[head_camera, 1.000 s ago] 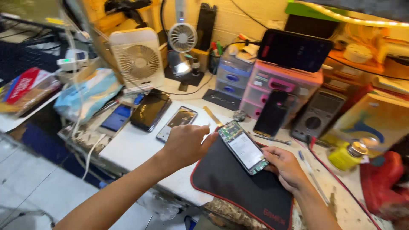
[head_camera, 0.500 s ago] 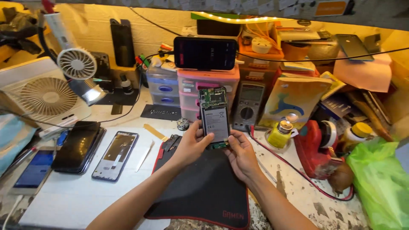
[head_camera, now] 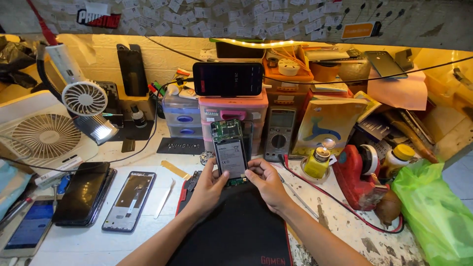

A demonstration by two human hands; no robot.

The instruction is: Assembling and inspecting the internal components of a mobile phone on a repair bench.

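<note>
Left hand (head_camera: 209, 184) and right hand (head_camera: 266, 180) pinch an opened phone (head_camera: 229, 150), its green circuit board and flat battery bared, upright over a black mat (head_camera: 236, 231) on the scuffed white counter (head_camera: 345, 221).

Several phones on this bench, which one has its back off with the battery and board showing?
The opened phone, held upright between both hands over the black mat. The phones by the fan lie flat; the one on the pink drawers shows its screen.
</note>
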